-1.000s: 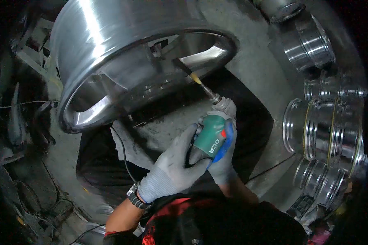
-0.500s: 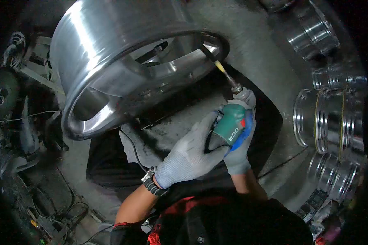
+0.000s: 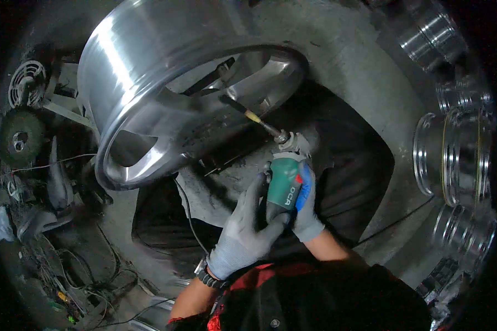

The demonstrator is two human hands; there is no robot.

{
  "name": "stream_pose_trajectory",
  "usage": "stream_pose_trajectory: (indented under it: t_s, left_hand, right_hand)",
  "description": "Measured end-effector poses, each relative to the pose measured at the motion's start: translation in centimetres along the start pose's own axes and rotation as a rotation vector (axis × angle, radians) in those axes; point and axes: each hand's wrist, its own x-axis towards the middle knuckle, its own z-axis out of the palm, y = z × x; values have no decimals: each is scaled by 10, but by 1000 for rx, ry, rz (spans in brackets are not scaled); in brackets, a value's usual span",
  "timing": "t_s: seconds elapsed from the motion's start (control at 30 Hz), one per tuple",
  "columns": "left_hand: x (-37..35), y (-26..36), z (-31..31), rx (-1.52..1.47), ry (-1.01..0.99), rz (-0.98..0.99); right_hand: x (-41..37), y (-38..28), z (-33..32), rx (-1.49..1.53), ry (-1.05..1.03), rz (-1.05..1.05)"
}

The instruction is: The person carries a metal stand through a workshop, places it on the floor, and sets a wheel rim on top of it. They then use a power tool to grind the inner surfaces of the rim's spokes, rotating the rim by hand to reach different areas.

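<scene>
A green die grinder [image 3: 284, 182] marked DCA is held between both my gloved hands. My left hand [image 3: 243, 229], with a wristwatch above the glove's cuff, wraps its dark rear body from the left. On its right side, partly hidden behind the tool, my right hand [image 3: 308, 212] closes around it in a grey and blue glove. From the grinder's nose a long shaft with a yellow band [image 3: 253, 116] points up and left. Its dark tip overlaps the face of a large polished alloy wheel [image 3: 149, 96], which stands tilted; contact cannot be told.
Several shiny wheels [image 3: 463, 157] line the right side. At the left are a round abrasive wheel [image 3: 8, 138], a round slotted motor cover [image 3: 27, 83] and tangled cables [image 3: 85, 276]. A thin cord [image 3: 186, 212] runs past my left wrist; my dark trouser legs [image 3: 353, 165] flank the work.
Both hands have carried the grinder left and slightly down in view. Its tip has shifted from the wheel's right-hand opening toward the middle of the face. The camera view has also shifted slightly.
</scene>
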Motion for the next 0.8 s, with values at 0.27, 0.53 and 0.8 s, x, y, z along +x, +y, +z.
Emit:
stream_pose_trajectory:
  t_s: [0.27,0.53,0.8]
  left_hand:
    - [12,8,10,50,-15,-42]
    - [52,26,15,59,-106,40]
    - [46,20,18,-54,-102,108]
  right_hand:
    - [15,-8,-18,41,-7,-62]
    - [13,-51,12,-72,-3,-456]
    - [-1,-70,10,-188,17,-336]
